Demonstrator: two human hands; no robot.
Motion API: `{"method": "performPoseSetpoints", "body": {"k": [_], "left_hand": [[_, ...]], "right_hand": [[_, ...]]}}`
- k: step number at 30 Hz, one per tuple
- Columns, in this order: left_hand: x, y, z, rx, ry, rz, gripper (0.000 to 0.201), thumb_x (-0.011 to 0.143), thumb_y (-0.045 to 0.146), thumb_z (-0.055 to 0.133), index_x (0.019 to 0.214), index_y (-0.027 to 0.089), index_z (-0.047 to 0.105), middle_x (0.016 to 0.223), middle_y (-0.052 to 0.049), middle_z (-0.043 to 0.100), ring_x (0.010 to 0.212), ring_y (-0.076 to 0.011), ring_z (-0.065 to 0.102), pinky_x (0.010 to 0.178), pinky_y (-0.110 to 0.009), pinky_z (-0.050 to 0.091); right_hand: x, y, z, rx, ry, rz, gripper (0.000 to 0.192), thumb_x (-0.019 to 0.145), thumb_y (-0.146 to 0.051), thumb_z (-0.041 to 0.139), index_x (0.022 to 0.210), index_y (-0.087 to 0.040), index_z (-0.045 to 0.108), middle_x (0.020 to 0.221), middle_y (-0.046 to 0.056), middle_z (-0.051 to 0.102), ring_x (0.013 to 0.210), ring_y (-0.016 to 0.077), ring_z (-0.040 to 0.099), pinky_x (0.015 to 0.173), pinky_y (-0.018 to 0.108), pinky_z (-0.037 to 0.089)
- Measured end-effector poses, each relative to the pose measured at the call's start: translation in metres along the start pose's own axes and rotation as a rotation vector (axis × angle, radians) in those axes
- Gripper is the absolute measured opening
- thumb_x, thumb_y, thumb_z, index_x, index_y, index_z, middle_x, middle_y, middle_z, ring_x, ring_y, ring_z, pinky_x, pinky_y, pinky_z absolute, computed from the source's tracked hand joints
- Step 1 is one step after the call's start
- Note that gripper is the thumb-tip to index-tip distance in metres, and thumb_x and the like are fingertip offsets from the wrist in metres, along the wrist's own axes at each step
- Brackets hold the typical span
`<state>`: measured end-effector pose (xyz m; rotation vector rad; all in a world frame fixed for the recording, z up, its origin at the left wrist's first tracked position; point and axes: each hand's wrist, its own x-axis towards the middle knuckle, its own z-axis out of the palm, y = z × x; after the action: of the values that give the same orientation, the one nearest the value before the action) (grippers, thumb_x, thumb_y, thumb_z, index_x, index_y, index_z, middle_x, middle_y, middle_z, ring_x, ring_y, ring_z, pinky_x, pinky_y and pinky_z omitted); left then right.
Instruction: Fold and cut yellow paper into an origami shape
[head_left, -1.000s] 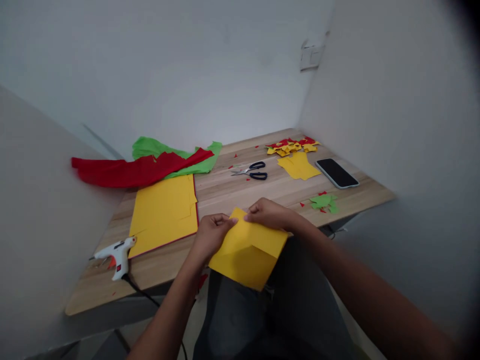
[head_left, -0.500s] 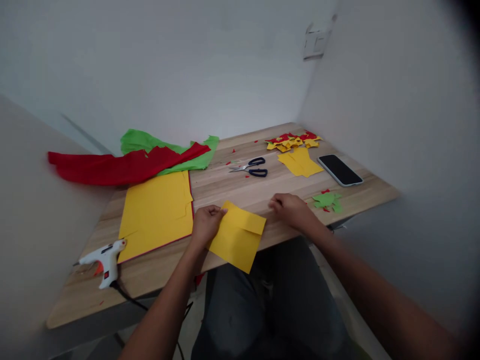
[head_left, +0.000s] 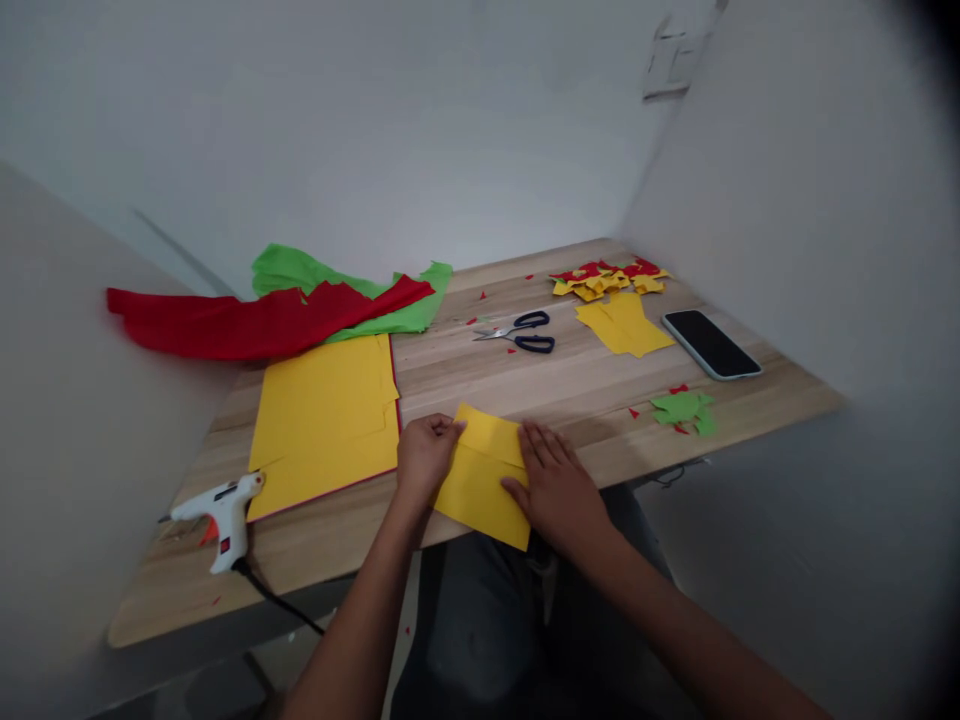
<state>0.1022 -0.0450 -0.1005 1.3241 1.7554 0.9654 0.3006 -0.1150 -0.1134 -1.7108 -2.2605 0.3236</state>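
Your right hand, clear of the yellow paper a moment earlier, had come onto its right side, fingers straightened, gripping nothing; your left hand pinched its far-left corner. The paper, seemingly steadier, overhung the table's near edge.

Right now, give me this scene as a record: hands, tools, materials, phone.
left hand: pinches small yellow paper near its upper left corner
right hand: lies over that paper's right edge
hot glue gun: left end of wood-grain table, nozzle pointing left
dark-handled scissors: beyond the hands
smartphone: right side, screen dark
red material: overlaps green material
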Motion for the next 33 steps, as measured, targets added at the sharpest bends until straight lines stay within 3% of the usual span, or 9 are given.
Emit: {"method": "performPoseSetpoints", "body": {"k": [5,10,12,15,20,25,30,33], "left_hand": [[-0.008,0.013,-0.001,-0.207,-0.036,-0.036,0.030,0.066,0.047,0.074,0.067,0.019,0.063,0.060,-0.001,0.069,0.051,-0.0161,0.061,0.049,-0.024,0.040],[-0.040,0.039,-0.006,-0.462,-0.084,-0.047,0.040,0.067,0.054,0.073,0.073,0.023,0.048,0.059,0.004,0.066,0.050,-0.0156,0.063,0.054,-0.027,0.050],[-0.055,0.048,-0.011,-0.526,-0.075,-0.032,0.041,0.067,0.052,0.074,0.075,0.024,0.046,0.059,0.006,0.065,0.051,-0.0142,0.063,0.054,-0.025,0.050],[-0.073,0.059,-0.024,-0.587,-0.065,-0.014,0.040,0.068,0.049,0.077,0.075,0.023,0.047,0.062,0.006,0.067,0.053,-0.0132,0.064,0.054,-0.023,0.049],[-0.095,0.078,-0.047,-0.485,-0.230,-0.052,0.039,0.059,0.038,0.086,0.088,0.018,0.069,0.080,-0.005,0.077,0.069,-0.0222,0.072,0.063,-0.031,0.057],[-0.109,0.089,-0.050,-0.401,-0.108,-0.064,0.035,0.060,0.035,0.086,0.088,0.017,0.075,0.072,-0.006,0.077,0.063,-0.0230,0.071,0.052,-0.029,0.055],[-0.114,0.092,-0.050,-0.437,-0.180,-0.094,0.040,0.063,0.040,0.085,0.095,0.019,0.073,0.069,-0.004,0.076,0.056,-0.0219,0.070,0.052,-0.032,0.057],[-0.116,0.095,-0.050,-0.397,-0.167,-0.079,0.036,0.064,0.042,0.084,0.088,0.019,0.071,0.062,-0.002,0.073,0.051,-0.0199,0.067,0.051,-0.031,0.055]], "right_hand": [[-0.019,0.031,-0.017,0.150,0.070,0.051,0.052,0.097,-0.037,0.042,0.140,-0.011,0.054,0.148,0.018,0.051,0.140,0.0317,0.043,0.118,0.054,0.027],[0.001,0.035,-0.046,0.796,0.216,0.333,0.057,0.087,-0.049,0.057,0.132,-0.014,0.058,0.123,0.017,0.070,0.112,0.0293,0.066,0.099,0.049,0.049],[0.009,0.028,-0.059,1.048,0.162,0.297,0.049,0.081,-0.051,0.064,0.114,-0.016,0.066,0.109,0.014,0.074,0.099,0.0273,0.070,0.084,0.041,0.056],[0.011,0.014,-0.077,1.215,0.106,0.249,0.035,0.075,-0.051,0.072,0.087,-0.018,0.069,0.087,0.007,0.075,0.079,0.0228,0.069,0.066,0.033,0.054],[0.001,0.001,-0.100,1.233,0.124,0.215,0.028,0.074,-0.046,0.074,0.075,-0.020,0.064,0.071,0.002,0.067,0.061,0.0144,0.058,0.052,0.026,0.044],[-0.008,-0.002,-0.107,1.151,0.158,0.237,0.036,0.072,-0.050,0.072,0.062,-0.021,0.053,0.056,-0.004,0.053,0.052,0.0115,0.047,0.047,0.025,0.039],[-0.015,0.003,-0.104,1.190,0.144,0.248,0.031,0.073,-0.045,0.073,0.064,-0.020,0.059,0.059,-0.003,0.055,0.054,0.0115,0.050,0.049,0.024,0.041],[-0.017,0.006,-0.106,1.173,0.151,0.238,0.031,0.072,-0.043,0.073,0.060,-0.020,0.057,0.057,-0.004,0.052,0.054,0.0108,0.049,0.047,0.022,0.041]]}}
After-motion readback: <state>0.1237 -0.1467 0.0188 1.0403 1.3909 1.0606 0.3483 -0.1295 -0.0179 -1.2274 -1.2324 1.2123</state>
